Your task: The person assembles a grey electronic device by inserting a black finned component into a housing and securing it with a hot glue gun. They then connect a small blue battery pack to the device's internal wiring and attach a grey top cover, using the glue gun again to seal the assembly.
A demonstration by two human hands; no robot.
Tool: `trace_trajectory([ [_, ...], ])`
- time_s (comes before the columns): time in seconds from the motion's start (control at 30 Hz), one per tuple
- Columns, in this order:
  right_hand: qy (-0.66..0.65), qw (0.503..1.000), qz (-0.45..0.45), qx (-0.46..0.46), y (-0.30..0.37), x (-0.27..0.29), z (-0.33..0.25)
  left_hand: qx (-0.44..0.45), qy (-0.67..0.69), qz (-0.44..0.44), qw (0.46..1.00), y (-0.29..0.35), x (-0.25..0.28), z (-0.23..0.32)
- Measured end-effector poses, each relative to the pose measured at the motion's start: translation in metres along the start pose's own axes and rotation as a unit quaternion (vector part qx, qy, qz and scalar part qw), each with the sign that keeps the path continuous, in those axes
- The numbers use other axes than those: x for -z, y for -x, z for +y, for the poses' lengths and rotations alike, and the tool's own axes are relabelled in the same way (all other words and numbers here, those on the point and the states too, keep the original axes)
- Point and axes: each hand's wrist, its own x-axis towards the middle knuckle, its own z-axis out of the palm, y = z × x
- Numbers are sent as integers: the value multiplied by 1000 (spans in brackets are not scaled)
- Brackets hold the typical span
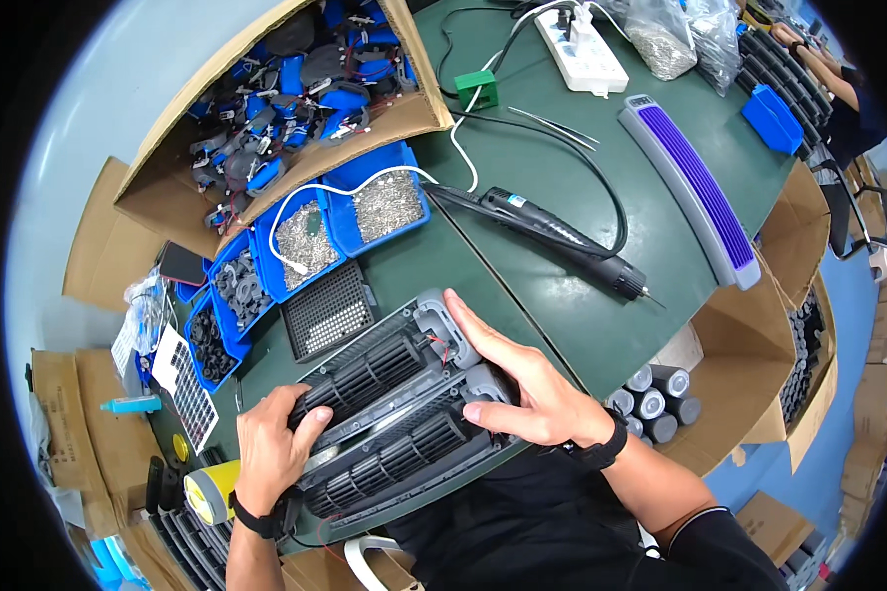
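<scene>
Two long dark grey plastic housings lie side by side at the table's near edge, a far one [365, 426] and a near one [365, 512]. Inside each sits a black ribbed fan roller; I see the far roller [370, 376] and the near roller [394, 461]. Thin red wires show at the far housing's right end. My left hand [271, 443] is closed around the left ends, thumb on top. At the right ends, my right hand [527, 384] spans both light grey end caps, its thumb on the near one and its fingers along the far one.
Beyond the housings are a black perforated tray [327, 313] and blue bins [404, 231] of screws and small parts. A corded electric screwdriver [552, 234] lies across the green table. Also around: a purple-grilled grey panel [695, 187], a carton of blue parts [424, 113], and a co-worker's arm [828, 74].
</scene>
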Motion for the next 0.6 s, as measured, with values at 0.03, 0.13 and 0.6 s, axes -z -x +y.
trace_trajectory([
  [0.03,3,1000,0,1,0,0,0,0,4,0,1000,-1,0,0],
  [0.13,1,1000,-1,0,-1,0,0,-8,4,3,1000,-3,-1,1],
  [0.6,-63,997,8,-53,-3,-3,-7,-54,8,15,998,-6,-10,-2],
])
